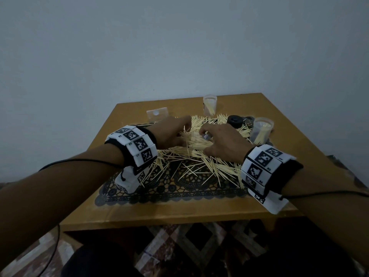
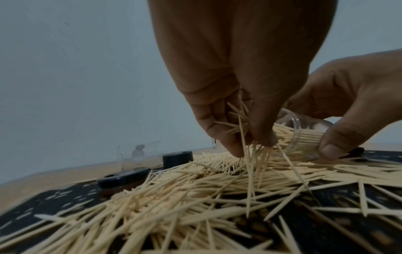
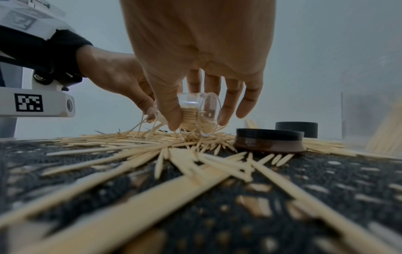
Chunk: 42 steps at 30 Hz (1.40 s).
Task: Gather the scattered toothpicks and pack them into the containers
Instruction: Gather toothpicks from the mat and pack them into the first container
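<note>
Wooden table (image 1: 179,208) carries scattered toothpicks (image 1: 191,166) across a black lace mat (image 1: 171,188). Beside the pile's centre, the left hand (image 1: 169,132) pinches a toothpick bunch (image 2: 245,141); the right hand (image 1: 223,144) grips a tilted clear container (image 3: 195,115), seemingly part-filled.

Left hand (image 2: 234,96) pinching toothpicks (image 2: 245,137), right hand (image 2: 348,103) gripping tilted clear container (image 2: 304,135), pile below

Home room, wooden side table (image 1: 199,214) with lace mat (image 1: 179,191), patterned carpet (image 1: 179,246), plain wall (image 1: 179,47)
</note>
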{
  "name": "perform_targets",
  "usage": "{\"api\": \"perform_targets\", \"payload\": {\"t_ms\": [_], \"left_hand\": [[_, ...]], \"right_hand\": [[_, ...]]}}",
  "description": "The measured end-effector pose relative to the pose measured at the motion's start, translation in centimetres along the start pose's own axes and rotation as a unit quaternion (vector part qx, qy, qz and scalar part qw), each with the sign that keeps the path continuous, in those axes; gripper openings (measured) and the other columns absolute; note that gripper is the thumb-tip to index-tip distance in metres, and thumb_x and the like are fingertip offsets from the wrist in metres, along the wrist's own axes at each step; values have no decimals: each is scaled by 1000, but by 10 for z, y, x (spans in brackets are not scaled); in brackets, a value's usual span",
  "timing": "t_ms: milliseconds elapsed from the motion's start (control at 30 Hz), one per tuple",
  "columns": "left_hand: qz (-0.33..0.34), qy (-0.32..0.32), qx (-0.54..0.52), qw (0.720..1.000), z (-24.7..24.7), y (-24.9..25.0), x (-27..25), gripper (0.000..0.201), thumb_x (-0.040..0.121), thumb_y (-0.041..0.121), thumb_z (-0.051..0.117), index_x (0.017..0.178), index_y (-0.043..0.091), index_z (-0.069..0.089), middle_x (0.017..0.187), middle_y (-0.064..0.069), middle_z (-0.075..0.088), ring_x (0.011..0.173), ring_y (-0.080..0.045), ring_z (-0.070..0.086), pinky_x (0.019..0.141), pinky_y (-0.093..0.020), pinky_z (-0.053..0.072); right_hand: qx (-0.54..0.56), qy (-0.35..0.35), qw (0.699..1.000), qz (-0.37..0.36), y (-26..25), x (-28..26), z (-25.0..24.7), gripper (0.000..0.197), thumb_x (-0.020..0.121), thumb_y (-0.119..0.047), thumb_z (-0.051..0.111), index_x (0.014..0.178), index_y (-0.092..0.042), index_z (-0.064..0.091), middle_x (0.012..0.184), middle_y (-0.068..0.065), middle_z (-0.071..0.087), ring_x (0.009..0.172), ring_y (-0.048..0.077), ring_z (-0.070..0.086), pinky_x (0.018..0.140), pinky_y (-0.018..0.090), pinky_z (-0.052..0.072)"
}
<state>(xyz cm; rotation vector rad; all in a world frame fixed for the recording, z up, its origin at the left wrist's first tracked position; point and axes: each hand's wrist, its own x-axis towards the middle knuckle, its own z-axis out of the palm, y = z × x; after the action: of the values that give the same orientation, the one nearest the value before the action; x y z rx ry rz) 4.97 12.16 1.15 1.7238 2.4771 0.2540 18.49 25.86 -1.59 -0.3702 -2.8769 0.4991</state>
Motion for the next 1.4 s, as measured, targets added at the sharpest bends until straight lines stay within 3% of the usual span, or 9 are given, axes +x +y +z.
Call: {"api": "perform_targets", "payload": {"t_ms": [133,300,433,567,700,933,1133,1300,1400], "left_hand": [[-3,7,-44,999,-2,3,-3,45,82,14,73,116,10,42,90,-3,61,78,-17,56,69,-28,45],[-2,-7,-65,998,-4,2,0,50,82,14,74,121,15,42,88,8,55,71,1,50,62,-15,39],[-27,-44,-86,995,-9,-1,-1,55,80,11,74,123,21,42,98,6,59,89,-13,59,79,-28,49],[-23,-63,-100,993,-13,-1,-3,54,81,1,67,124,20,41,100,4,61,92,-17,63,81,-34,55],[-32,-21,-145,989,-12,-3,-2,48,80,-2,70,114,20,44,97,-3,65,86,-16,66,79,-38,58],[-39,87,-143,985,-3,4,-1,38,76,6,77,98,20,49,83,6,69,80,-14,68,77,-45,57],[-60,122,-109,985,-6,7,-2,33,79,4,70,106,15,54,91,2,63,84,-17,62,78,-36,54],[-106,145,-136,974,-7,6,-4,20,77,-1,69,90,12,61,73,1,68,70,-7,63,65,-22,48],[-92,162,-162,969,-4,14,-3,20,74,4,78,81,14,62,71,3,66,65,-6,63,64,-22,50]], "right_hand": [[-4,4,1000,-3,1,0,1,44,75,-25,78,114,-19,58,106,7,68,92,26,61,81,41,53],[-4,3,1000,-3,1,1,1,44,76,-24,78,115,-19,58,108,6,68,93,26,61,80,41,54],[-3,3,1000,-2,2,1,1,44,76,-24,79,114,-19,58,108,7,68,94,26,61,81,41,54],[-4,1,1000,-2,3,2,2,44,75,-25,79,113,-22,58,108,3,68,93,24,61,81,40,53],[-4,1,1000,-4,3,2,1,44,76,-26,78,115,-21,57,108,4,67,93,24,61,80,41,54],[7,4,1000,-5,2,2,1,46,75,-25,78,115,-19,57,109,5,68,92,26,61,80,42,54],[13,9,1000,2,3,1,1,43,76,-26,79,111,-18,55,108,7,67,92,27,61,80,41,54],[19,10,1000,-2,2,0,0,43,76,-26,79,111,-17,55,109,7,67,93,26,61,81,41,54],[25,10,1000,-7,0,-1,-1,44,75,-26,80,110,-17,55,109,7,67,92,26,62,79,41,54]]}}
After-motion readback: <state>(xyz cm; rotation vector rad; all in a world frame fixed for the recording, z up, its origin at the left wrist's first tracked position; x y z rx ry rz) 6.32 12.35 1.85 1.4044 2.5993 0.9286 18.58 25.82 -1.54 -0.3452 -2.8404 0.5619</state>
